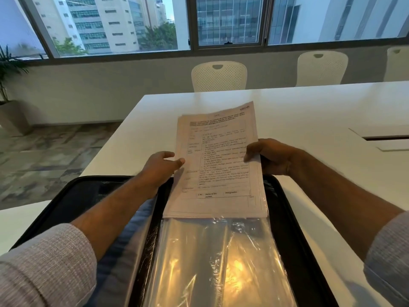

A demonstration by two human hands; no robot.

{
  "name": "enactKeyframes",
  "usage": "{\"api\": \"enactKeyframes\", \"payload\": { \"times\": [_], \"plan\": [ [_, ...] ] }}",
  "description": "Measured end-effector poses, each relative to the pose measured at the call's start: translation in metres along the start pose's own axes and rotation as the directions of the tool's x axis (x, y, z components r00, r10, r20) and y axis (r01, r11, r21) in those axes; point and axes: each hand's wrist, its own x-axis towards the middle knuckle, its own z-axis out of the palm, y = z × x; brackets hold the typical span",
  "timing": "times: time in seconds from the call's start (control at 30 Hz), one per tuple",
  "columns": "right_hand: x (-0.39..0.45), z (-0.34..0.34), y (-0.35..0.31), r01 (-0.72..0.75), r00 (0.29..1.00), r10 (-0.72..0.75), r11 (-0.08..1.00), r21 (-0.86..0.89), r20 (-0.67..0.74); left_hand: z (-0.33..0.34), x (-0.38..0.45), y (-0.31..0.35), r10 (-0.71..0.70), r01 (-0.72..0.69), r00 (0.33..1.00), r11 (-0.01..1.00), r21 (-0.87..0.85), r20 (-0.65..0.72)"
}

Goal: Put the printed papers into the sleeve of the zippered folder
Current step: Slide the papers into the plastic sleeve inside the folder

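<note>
A stack of printed papers [218, 151] is held above the far end of an open black zippered folder [292, 220] lying on the white table. My left hand [161, 167] pinches the stack's left edge and my right hand [269, 157] grips its right edge. The lower end of the stack sits inside the mouth of a shiny clear plastic sleeve [219, 258] that covers the folder's right half. Most of the stack still stands out beyond the sleeve, over the table.
The white table [309, 111] stretches ahead, with a cable hatch [385, 138] at the right. White chairs [219, 76] stand behind it under a row of windows. A potted plant [8, 89] is at the far left. The folder's left flap [88, 196] lies under my left forearm.
</note>
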Motion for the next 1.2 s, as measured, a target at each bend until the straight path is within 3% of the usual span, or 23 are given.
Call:
{"api": "enactKeyframes", "payload": {
  "times": [0.13,0.33,0.5,0.6,0.73,0.83,1.03,1.2],
  "plan": [
    [-0.005,0.001,0.001,0.026,1.0,-0.026,0.999,-0.027,0.0,-0.004,-0.004,0.003,0.003,-0.007,0.999,0.995,0.096,0.046],
    [-0.008,0.015,0.006,0.021,0.982,-0.048,0.989,-0.149,-0.181,-0.002,-0.006,-0.004,0.119,-0.133,0.991,0.891,0.434,0.058],
    [-0.031,0.022,0.007,-0.131,0.991,0.132,0.955,-0.266,-0.011,-0.004,-0.009,-0.006,0.15,-0.163,0.987,0.879,0.449,0.064],
    [-0.042,0.028,0.015,-0.116,0.993,0.122,0.967,-0.226,0.01,-0.006,-0.013,-0.007,0.142,-0.156,0.988,0.873,0.462,0.066],
    [-0.042,0.038,0.034,-0.048,0.963,0.013,0.991,-0.124,-0.27,-0.007,-0.02,-0.008,0.14,-0.147,0.989,0.872,0.467,0.05],
    [-0.037,0.042,0.046,0.001,0.881,-0.041,0.996,-0.085,-0.471,-0.014,-0.026,-0.005,0.016,-0.071,0.984,0.949,0.306,0.179],
    [-0.026,0.047,0.05,0.024,0.782,-0.078,0.995,-0.094,-0.618,-0.01,-0.027,-0.008,0.009,-0.075,0.985,0.924,0.376,0.175],
    [-0.034,0.043,0.044,-0.073,0.919,0.058,0.997,-0.023,-0.389,-0.003,-0.027,-0.004,-0.013,-0.054,0.988,0.908,0.416,0.156]
  ]
}}
